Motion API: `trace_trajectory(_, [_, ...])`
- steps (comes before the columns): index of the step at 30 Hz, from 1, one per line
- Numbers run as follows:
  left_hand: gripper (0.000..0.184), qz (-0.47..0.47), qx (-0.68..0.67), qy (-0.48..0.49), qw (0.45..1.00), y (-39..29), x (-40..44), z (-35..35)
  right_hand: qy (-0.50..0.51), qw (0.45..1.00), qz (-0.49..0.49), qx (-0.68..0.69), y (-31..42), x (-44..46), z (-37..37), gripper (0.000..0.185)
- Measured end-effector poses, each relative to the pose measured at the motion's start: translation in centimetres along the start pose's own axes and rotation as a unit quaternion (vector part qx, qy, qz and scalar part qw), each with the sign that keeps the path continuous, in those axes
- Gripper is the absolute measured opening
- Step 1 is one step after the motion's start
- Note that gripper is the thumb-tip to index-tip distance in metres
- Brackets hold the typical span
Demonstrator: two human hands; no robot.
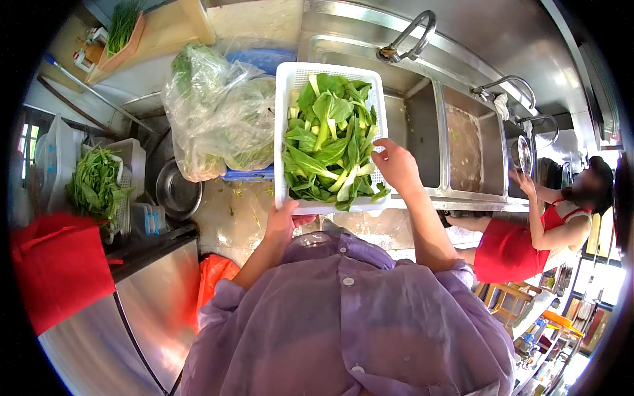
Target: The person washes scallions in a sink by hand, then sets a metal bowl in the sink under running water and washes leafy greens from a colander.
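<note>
A white plastic basket (282,132) full of leafy bok choy (330,135) is in front of me, beside the sink. At its near left corner, my left hand (282,221) is closed on the basket's edge, with the thumb at the rim and fingers lower down. My right hand (398,165) is at the basket's right side, fingers bent inward by the outermost stalks. Whether those fingertips pinch a leaf or only touch the rim is hard to make out.
Clear plastic bags of greens (221,112) stand left of the basket. Steel sink basins (472,142) with taps (422,39) run to the right. A co-worker in a red apron (512,247) holds a metal bowl (522,156). More greens (96,185) and a steel bowl (178,191) are at left.
</note>
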State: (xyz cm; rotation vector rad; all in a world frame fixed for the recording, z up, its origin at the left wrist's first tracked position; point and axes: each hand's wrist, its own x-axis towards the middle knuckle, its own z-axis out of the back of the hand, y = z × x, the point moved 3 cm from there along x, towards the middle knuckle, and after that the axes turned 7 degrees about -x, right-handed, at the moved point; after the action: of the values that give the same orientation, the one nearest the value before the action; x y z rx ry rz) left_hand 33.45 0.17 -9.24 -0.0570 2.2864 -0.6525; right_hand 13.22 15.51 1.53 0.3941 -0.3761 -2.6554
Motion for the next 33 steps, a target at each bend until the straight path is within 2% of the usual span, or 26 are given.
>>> trace_trajectory(2, [0.027,-0.005,0.002,-0.018,1.000,-0.1,0.0,-0.2,-0.040,0.999,-0.007,0.014,-0.3,0.3,0.3,0.026])
trace_trajectory(5, [0.026,-0.008,0.021,0.008,1.000,0.1,0.3,0.4,-0.078,0.996,-0.038,0.012,-1.3,0.1,0.3,0.026])
trace_trajectory(9, [0.026,-0.005,0.007,0.003,1.000,0.7,1.1,1.8,-0.100,0.992,-0.074,0.003,-4.4,-1.0,0.0,0.025])
trace_trajectory(11, [0.024,-0.004,-0.037,-0.035,0.999,-1.3,0.0,1.1,-0.085,0.990,-0.110,-0.010,-6.7,-1.9,-0.6,0.025])
trace_trajectory(14, [0.026,-0.020,0.006,-0.089,0.996,-2.6,-0.1,2.2,-0.060,0.991,-0.123,0.009,-9.5,-3.9,-2.1,0.025])
trace_trajectory(18, [0.028,-0.011,0.048,-0.086,0.995,-4.8,0.0,4.9,0.010,0.990,-0.140,0.029,-10.1,-6.1,-4.6,0.025])
trace_trajectory(21, [0.026,-0.024,0.057,-0.093,0.994,-5.8,-0.5,5.1,0.001,0.990,-0.129,0.057,-10.6,-6.6,-5.9,0.023])
trace_trajectory(25, [0.024,-0.047,0.048,-0.133,0.989,-6.4,-1.7,5.7,0.001,0.987,-0.137,0.086,-13.0,-3.8,-6.0,0.024])
trace_trajectory(27, [0.022,-0.064,0.051,-0.148,0.986,-6.4,-2.3,5.6,-0.019,0.993,-0.098,0.057,-15.6,0.2,-6.3,0.024])
trace_trajectory(29, [0.022,-0.070,0.060,-0.134,0.987,-5.9,-3.0,4.7,-0.001,0.995,-0.099,0.019,-18.7,5.2,-8.0,0.024])
trace_trajectory(30, [0.022,-0.060,0.065,-0.135,0.987,-5.6,-3.5,4.0,0.078,0.989,-0.126,0.014,-20.0,7.7,-8.9,0.025])
trace_trajectory(31, [0.022,-0.051,0.068,-0.136,0.987,-5.3,-3.7,3.2,0.083,0.989,-0.117,0.014,-21.0,9.6,-10.1,0.025])
trace_trajectory(32, [0.022,-0.024,0.015,-0.175,0.984,-4.6,-4.0,2.5,0.139,0.981,-0.137,-0.022,-21.9,11.4,-11.7,0.027])
trace_trajectory(33, [0.022,-0.041,0.022,-0.197,0.979,-3.8,-3.9,3.9,0.194,0.967,-0.153,-0.059,-23.0,13.2,-13.8,0.028])
